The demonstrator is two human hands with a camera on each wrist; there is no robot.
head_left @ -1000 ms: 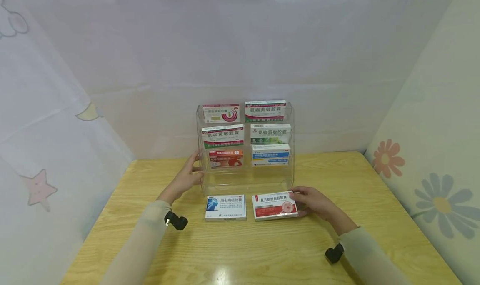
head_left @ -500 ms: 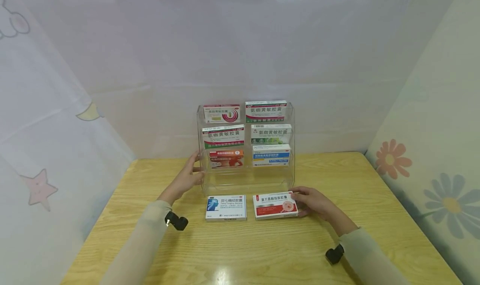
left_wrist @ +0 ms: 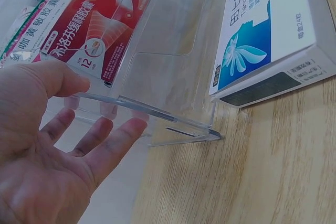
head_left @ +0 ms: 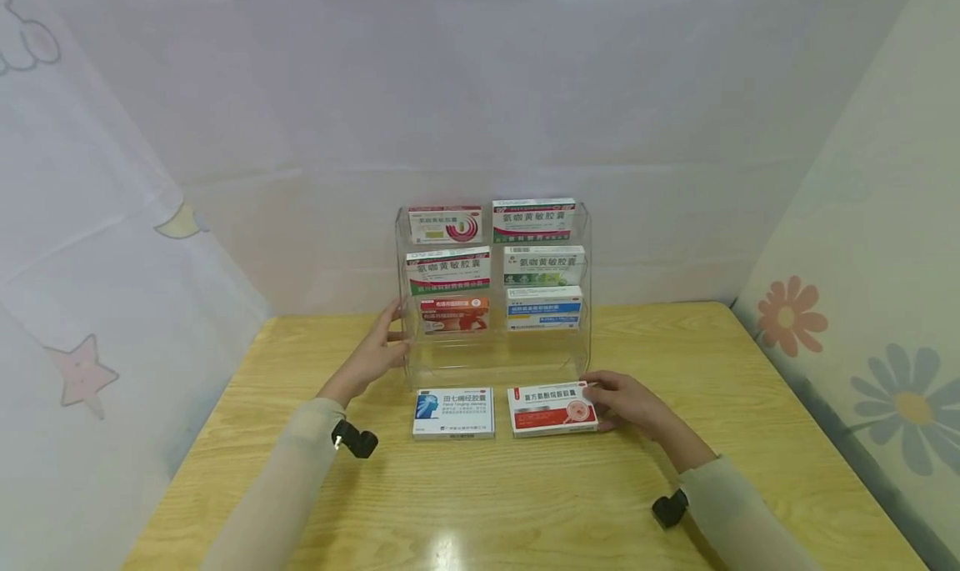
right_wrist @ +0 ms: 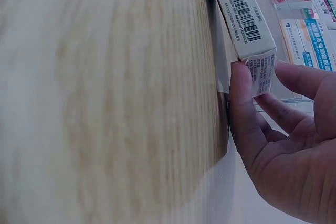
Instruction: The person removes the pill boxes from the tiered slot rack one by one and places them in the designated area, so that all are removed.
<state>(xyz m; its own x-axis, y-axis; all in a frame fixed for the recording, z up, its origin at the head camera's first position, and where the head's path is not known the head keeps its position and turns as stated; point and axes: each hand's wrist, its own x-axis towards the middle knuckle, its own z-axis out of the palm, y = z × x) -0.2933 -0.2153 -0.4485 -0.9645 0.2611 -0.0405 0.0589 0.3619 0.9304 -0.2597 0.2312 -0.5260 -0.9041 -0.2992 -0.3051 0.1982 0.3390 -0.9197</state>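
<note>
Gripping rack point(head_left: 497, 361) w/ L fingers point(left_wrist: 116, 148)

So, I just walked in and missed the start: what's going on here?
A person's right hand holds the end of a red-and-white box in front of a clear rack, while the left hand touches the rack's left side. Six boxes stand in the rack's upper three rows, and a blue-and-white box lies in front, beside the red-and-white one.

Light is soft and even; 1 bright glare point(head_left: 446, 548) lies on the table point(head_left: 525, 496), low in the head view. The right wrist view is dimmer, and there the table looks blurred.
</note>
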